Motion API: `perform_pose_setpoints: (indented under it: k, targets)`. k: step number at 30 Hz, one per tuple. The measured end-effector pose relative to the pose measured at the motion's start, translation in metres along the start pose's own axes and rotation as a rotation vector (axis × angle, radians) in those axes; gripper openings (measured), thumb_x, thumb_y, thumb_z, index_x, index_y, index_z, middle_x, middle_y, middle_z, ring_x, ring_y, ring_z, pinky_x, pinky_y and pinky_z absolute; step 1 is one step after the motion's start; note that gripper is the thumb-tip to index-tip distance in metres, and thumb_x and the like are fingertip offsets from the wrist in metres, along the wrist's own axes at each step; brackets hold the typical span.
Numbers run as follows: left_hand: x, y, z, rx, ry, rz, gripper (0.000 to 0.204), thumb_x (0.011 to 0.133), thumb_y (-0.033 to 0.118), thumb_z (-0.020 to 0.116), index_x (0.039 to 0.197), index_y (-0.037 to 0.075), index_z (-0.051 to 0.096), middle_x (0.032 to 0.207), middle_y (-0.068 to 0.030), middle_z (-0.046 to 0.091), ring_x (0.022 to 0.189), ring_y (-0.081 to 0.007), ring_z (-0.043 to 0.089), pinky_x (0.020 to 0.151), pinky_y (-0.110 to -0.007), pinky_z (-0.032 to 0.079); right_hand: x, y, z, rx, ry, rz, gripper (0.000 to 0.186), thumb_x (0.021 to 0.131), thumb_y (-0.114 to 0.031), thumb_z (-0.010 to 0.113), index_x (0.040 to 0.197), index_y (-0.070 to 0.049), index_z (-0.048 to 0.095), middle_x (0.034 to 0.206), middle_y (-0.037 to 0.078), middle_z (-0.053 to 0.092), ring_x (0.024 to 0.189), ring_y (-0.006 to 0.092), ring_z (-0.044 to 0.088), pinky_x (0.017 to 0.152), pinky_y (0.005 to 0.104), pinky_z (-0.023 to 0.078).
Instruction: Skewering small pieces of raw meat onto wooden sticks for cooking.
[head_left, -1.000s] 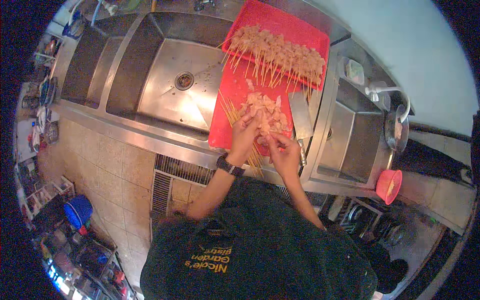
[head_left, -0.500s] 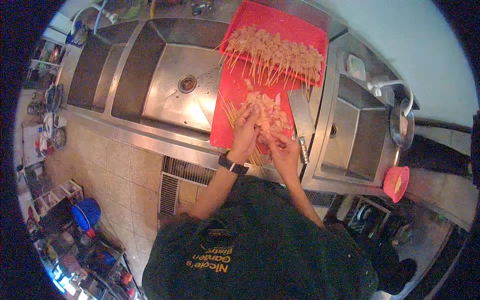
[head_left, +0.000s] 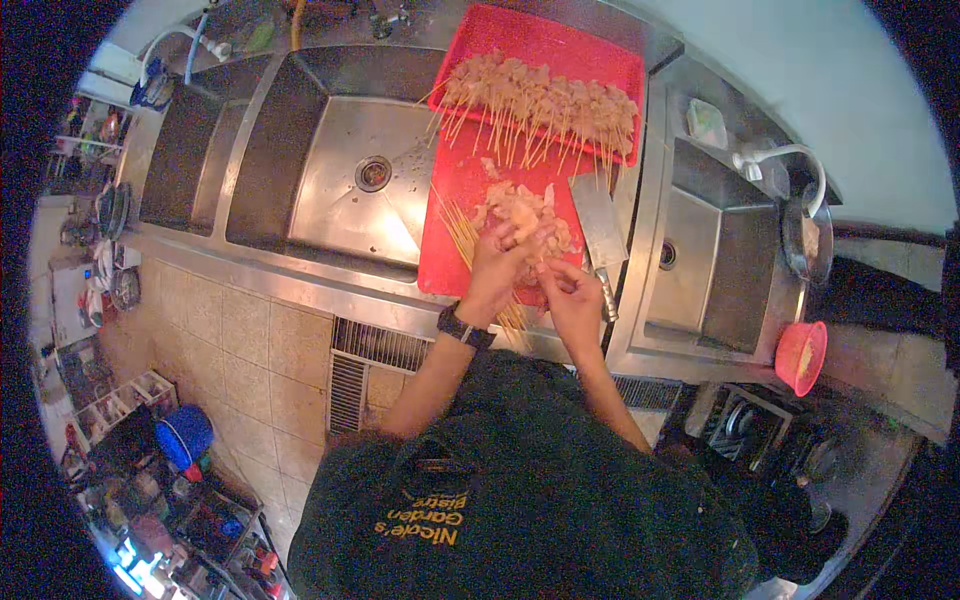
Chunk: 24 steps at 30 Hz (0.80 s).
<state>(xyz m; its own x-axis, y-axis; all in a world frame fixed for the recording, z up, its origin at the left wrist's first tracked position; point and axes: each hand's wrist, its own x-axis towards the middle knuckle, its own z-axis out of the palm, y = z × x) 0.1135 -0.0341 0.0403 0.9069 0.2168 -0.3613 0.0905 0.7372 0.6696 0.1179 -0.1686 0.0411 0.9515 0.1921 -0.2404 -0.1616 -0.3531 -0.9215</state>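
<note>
On the red cutting board point(head_left: 442, 268), my left hand point(head_left: 492, 272) is closed on raw pale meat point(head_left: 520, 235). Just below and right of it, my right hand point(head_left: 575, 305) pinches at the same spot; what exactly sits between those fingertips is too small to make out. A heap of cut meat point(head_left: 535, 205) surrounds my fingertips. Loose bamboo skewers point(head_left: 455, 225) lie along the board's left side, partly under my left hand. A cleaver point(head_left: 598, 222) rests at the right. Behind, a red tray point(head_left: 540, 35) holds a long row of threaded meat skewers point(head_left: 535, 95).
Steel sinks lie left point(head_left: 300, 200) and right point(head_left: 700, 310) of the board. A white tap point(head_left: 790, 155), a pan point(head_left: 805, 235) and a pink bowl point(head_left: 800, 355) edge the right sink. A blue tub point(head_left: 183, 435) and crowded shelving stand at lower left.
The view has shifted slightly. Both hands stay closed over the meat heap; my left fingers and the meat in them have turned a little.
</note>
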Motion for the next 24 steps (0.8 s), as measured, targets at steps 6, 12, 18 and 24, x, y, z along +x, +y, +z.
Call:
perform_pose_setpoints:
  k: [6,12,18,24]
  targets:
    - [-0.001,0.003,-0.002,-0.049,0.040,-0.007,0.042,0.092,0.002,0.060,0.132,-0.003,0.047,0.121,-0.0139,0.064,0.104,-0.0175,0.065,0.078,-0.025,0.056,-0.006,-0.004,-0.011,-0.035,-0.127,-0.013,0.021,0.092,-0.018,0.066,0.098,0.001,0.071,0.069,0.003,0.066,0.057,0.0075,0.056,0.052,0.0236,0.045]
    - [-0.002,-0.014,-0.005,-0.089,-0.068,-0.133,0.037,0.093,0.005,0.061,0.129,0.001,0.051,0.119,-0.0111,0.064,0.093,-0.0120,0.066,0.069,-0.022,0.054,-0.006,-0.001,-0.014,0.023,-0.095,0.017,0.020,0.093,-0.019,0.064,0.090,0.000,0.069,0.062,-0.001,0.059,0.052,0.0053,0.051,0.046,0.0240,0.039]
    - [-0.001,-0.014,0.000,-0.054,-0.035,-0.181,0.035,0.093,0.009,0.064,0.126,0.003,0.053,0.110,-0.0067,0.066,0.093,-0.0102,0.065,0.071,-0.022,0.053,-0.009,-0.017,-0.015,0.085,-0.088,0.157,0.018,0.094,-0.018,0.063,0.096,-0.002,0.071,0.061,-0.001,0.058,0.048,0.0038,0.048,0.041,0.0226,0.035]
    - [0.002,-0.018,-0.016,0.003,-0.093,-0.188,0.041,0.094,0.010,0.061,0.132,0.003,0.048,0.121,-0.0104,0.060,0.109,-0.0164,0.062,0.087,-0.029,0.054,-0.009,-0.012,-0.015,0.095,-0.050,0.068,0.021,0.095,-0.018,0.063,0.101,0.001,0.070,0.071,0.003,0.065,0.062,0.0077,0.058,0.056,0.0237,0.047]
